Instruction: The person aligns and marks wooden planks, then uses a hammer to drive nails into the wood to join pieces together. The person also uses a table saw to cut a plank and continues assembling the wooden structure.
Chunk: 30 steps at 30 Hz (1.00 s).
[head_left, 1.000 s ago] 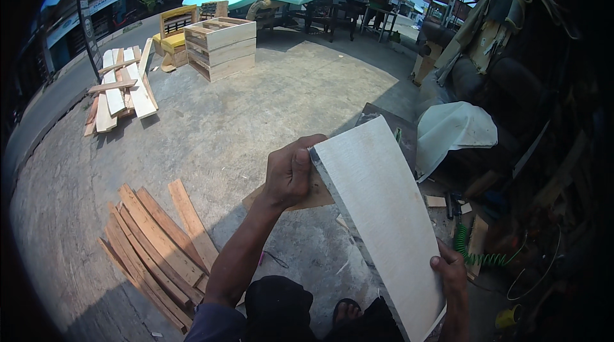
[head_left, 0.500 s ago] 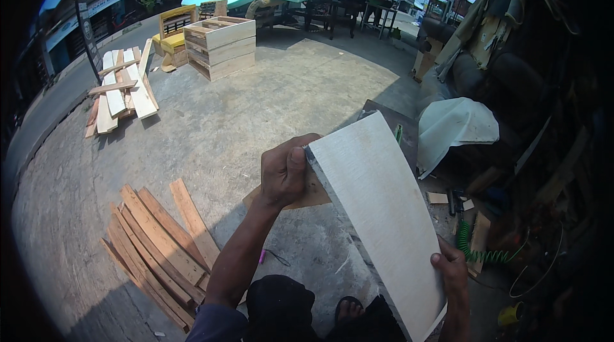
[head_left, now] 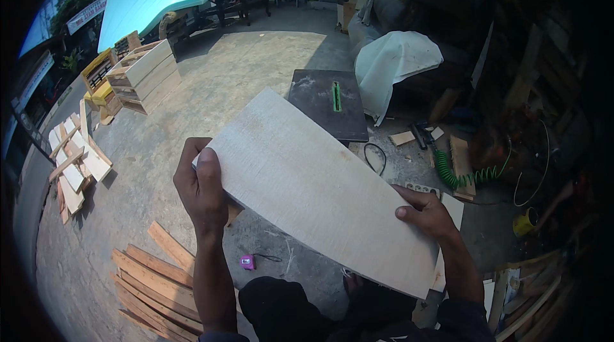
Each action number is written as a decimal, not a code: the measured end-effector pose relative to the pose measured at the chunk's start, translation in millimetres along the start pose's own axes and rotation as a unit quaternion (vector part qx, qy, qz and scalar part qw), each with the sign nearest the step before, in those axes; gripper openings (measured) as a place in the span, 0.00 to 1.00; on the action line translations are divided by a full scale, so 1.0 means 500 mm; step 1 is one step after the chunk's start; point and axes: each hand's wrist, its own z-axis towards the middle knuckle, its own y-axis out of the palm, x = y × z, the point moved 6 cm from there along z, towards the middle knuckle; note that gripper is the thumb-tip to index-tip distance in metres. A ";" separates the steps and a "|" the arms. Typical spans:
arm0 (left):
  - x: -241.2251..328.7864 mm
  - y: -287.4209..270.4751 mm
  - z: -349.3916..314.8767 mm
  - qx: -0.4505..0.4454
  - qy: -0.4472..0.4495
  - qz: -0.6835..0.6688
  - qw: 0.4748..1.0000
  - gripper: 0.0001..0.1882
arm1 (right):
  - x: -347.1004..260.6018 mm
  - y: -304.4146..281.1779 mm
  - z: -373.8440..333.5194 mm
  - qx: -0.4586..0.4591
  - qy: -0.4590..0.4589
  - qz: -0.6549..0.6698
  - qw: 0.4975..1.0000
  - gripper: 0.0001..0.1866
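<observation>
A wide pale wooden board [head_left: 320,192] is held up in front of me at a slant, its far end toward the upper left. My left hand [head_left: 203,179] is closed round its left edge near the far end, thumb on the top face. My right hand [head_left: 425,211] grips the right edge nearer to me, thumb also on top; the fingers beneath the board are hidden. Just beyond the board stands a dark table saw [head_left: 316,86] with a green slot insert [head_left: 336,96] in its top.
Long wooden strips [head_left: 150,284] lie at lower left, a purple tape measure [head_left: 248,262] near my feet. A nail gun [head_left: 422,136] with a green coiled hose [head_left: 451,179] lies right, near a power strip [head_left: 422,190]. Farther off are a slatted wooden crate [head_left: 147,77] and stacked boards [head_left: 77,156].
The board has turned flatter, its top face more toward me, and its far end has swung left. My view has turned right, bringing the saw table out from behind the board.
</observation>
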 end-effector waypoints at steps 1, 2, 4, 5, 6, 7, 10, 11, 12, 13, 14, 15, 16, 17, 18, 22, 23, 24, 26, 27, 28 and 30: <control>-0.002 0.002 0.001 0.013 0.015 0.033 0.999 0.19 | 0.001 -0.008 -0.003 -0.005 -0.016 -0.051 0.999 0.36; -0.011 0.003 -0.002 0.015 -0.006 0.025 1.000 0.22 | 0.000 -0.022 -0.011 -0.009 -0.052 -0.092 0.994 0.37; -0.022 0.013 -0.003 0.006 0.002 0.016 1.000 0.26 | 0.018 -0.063 -0.023 0.025 -0.086 -0.081 0.993 0.35; -0.030 0.011 -0.013 0.015 -0.023 0.017 0.999 0.26 | 0.037 -0.101 -0.048 0.077 -0.083 -0.045 0.992 0.34; -0.040 0.007 -0.013 0.047 -0.046 -0.006 0.998 0.27 | 0.064 -0.140 -0.075 0.126 -0.074 -0.013 0.989 0.33; -0.043 0.005 -0.014 0.039 -0.062 -0.002 0.997 0.28 | 0.088 -0.174 -0.105 0.161 -0.100 0.017 0.982 0.32; -0.048 0.014 -0.004 -0.006 -0.059 0.048 0.997 0.30 | 0.219 -0.287 -0.217 0.333 -0.042 0.055 0.940 0.28; -0.057 0.006 0.004 0.010 -0.086 0.056 0.995 0.31 | 0.284 -0.308 -0.256 0.394 0.032 0.081 0.915 0.27; -0.062 0.004 0.011 0.010 -0.093 0.064 0.994 0.33 | 0.342 -0.319 -0.293 0.440 0.076 0.107 0.888 0.25; -0.070 0.002 0.021 0.017 -0.097 0.086 0.991 0.33 | 0.399 -0.319 -0.329 0.485 0.128 0.126 0.856 0.23; -0.076 -0.003 0.030 0.025 -0.102 0.110 0.988 0.33 | 0.446 -0.302 -0.350 0.494 0.154 0.145 0.843 0.22; -0.085 -0.008 0.041 0.043 -0.112 0.124 0.985 0.32 | 0.484 -0.273 -0.365 0.503 0.185 0.159 0.829 0.21; -0.089 -0.010 0.053 0.038 -0.108 0.132 0.985 0.32 | 0.516 -0.240 -0.376 0.512 0.242 0.169 0.807 0.19; -0.099 -0.010 0.065 0.044 -0.111 0.129 0.984 0.32 | 0.516 -0.204 -0.360 0.471 0.181 0.206 0.838 0.24; -0.105 -0.008 0.077 0.040 -0.103 0.126 0.986 0.31 | 0.517 -0.168 -0.344 0.439 0.187 0.237 0.846 0.29; -0.137 0.014 0.133 0.022 -0.063 -0.041 0.997 0.26 | 0.354 -0.080 -0.188 0.286 -0.117 0.284 0.908 0.43; -0.149 0.012 0.152 0.069 -0.054 -0.025 0.996 0.23 | 0.305 -0.073 -0.143 0.252 -0.164 0.255 0.919 0.46; -0.149 0.015 0.183 0.036 -0.043 0.024 0.998 0.21 | 0.260 -0.075 -0.101 0.223 -0.188 0.238 0.927 0.46; -0.166 0.026 0.230 0.073 0.022 0.026 0.997 0.15 | 0.189 -0.097 -0.012 0.184 -0.173 0.246 0.936 0.46; -0.171 0.028 0.253 0.082 0.050 0.056 0.994 0.15 | 0.157 -0.104 0.030 0.175 -0.162 0.279 0.930 0.46; -0.177 0.025 0.280 0.097 0.060 0.108 0.988 0.17 | 0.115 -0.109 0.065 0.158 -0.192 0.313 0.916 0.46; -0.200 0.016 0.330 0.105 0.024 0.169 0.980 0.21 | 0.051 -0.113 0.129 0.159 -0.167 0.294 0.927 0.46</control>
